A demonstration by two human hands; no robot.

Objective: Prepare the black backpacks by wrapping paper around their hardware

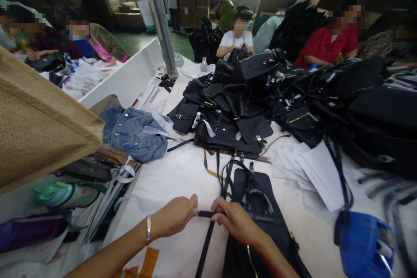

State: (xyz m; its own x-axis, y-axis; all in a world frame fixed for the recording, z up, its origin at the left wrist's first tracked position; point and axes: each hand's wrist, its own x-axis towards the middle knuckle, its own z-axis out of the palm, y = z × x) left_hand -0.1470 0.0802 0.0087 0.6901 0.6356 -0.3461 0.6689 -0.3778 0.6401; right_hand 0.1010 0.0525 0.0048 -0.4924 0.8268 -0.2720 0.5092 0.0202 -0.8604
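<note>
In the head view a short black strap stretches between my two hands over the white table. My left hand, with a silver bracelet at the wrist, pinches its left end, where something clear and shiny shows. My right hand grips the strap's other end between thumb and fingers. Beneath and beside my right hand lies a black bag with a gold zip and looped handles. A long black strap runs down from near my right fingers toward the bottom edge.
Black bags are heaped beyond my hands and to the right. White sheets and a blue object lie right. A denim garment, green bottle and tan fabric are left. Several people sit around; a metal post stands ahead.
</note>
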